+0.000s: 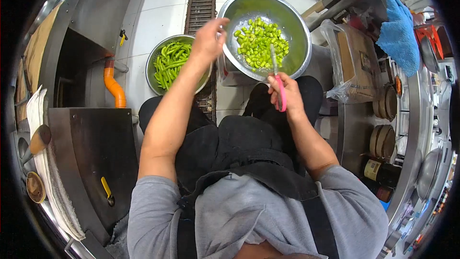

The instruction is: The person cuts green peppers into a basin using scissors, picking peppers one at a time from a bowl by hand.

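My right hand (pixel 286 91) grips a pair of scissors (pixel 280 97) with pink handles, their blades pointing up over the large steel bowl (pixel 305 43). Inside that bowl lie chopped green pepper pieces (pixel 261 43), gathered around its middle. My left hand (pixel 209 41) is at the bowl's left rim, its fingers bent and smeared by motion, so whether it holds anything is unclear. Below and left of it, a smaller steel bowl (pixel 149 69) holds whole long green peppers (pixel 171 62); my left forearm passes over its right side.
A slotted floor drain (pixel 200 5) runs between white tiles (pixel 160 5). On the left stand a dark metal cabinet (pixel 91 158) and an orange pipe (pixel 114 86). At right are a plastic-wrapped cardboard box (pixel 357 62), a blue cloth (pixel 397 36) and a steel counter edge (pixel 407 163).
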`<state>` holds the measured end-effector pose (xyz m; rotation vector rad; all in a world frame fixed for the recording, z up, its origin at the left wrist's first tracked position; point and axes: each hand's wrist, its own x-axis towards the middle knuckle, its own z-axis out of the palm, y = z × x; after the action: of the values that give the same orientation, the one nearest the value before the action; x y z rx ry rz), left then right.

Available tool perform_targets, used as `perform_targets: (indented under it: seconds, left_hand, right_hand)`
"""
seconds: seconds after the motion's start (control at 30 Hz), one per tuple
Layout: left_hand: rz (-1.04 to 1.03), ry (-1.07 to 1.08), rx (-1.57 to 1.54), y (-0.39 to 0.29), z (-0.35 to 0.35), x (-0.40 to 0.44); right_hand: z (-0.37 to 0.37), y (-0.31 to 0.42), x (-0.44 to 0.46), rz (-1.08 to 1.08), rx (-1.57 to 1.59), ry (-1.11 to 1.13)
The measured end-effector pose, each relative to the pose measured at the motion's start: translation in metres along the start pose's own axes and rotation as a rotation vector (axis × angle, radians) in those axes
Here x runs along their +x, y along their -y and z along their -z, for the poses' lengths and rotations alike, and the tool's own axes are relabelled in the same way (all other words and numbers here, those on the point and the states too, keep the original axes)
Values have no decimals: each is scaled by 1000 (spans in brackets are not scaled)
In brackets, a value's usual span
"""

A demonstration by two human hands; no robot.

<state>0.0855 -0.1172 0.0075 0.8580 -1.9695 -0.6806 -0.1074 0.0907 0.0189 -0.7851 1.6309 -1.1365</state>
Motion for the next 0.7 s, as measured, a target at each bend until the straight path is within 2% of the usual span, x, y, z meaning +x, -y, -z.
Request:
perform_targets:
  seconds: [0.07, 0.13, 0.2, 0.27, 0.33, 0.4, 0.53, 0.6, 0.7]
  left_hand:
    - [94, -101, -20, 24, 28, 8]
    - [262, -144, 111, 54, 60, 8]
    - [476, -119, 275, 77, 85, 4]
    - [579, -106, 316, 114, 97, -7]
    - [770, 43, 455, 158, 98, -24]
    - [758, 186, 680, 214, 90, -59]
    - [1285, 621, 638, 255, 71, -112]
    - [1208, 957, 781, 281, 58, -130]
    - [1238, 918, 736, 291, 40, -147]
  right_hand:
    - [14, 8, -3, 25, -48, -67]
    - [33, 10, 1, 62, -58, -170]
    - [61, -1, 11, 108, 3, -205]
    - [84, -15, 17, 152, 25, -237]
    - [92, -25, 17, 178, 137, -228]
    - [90, -28, 18, 252, 141, -219]
    - [81, -35, 20, 257, 104, -223]
    - [84, -37, 19, 240, 191, -225]
    - [85, -37, 22, 289, 188, -219]
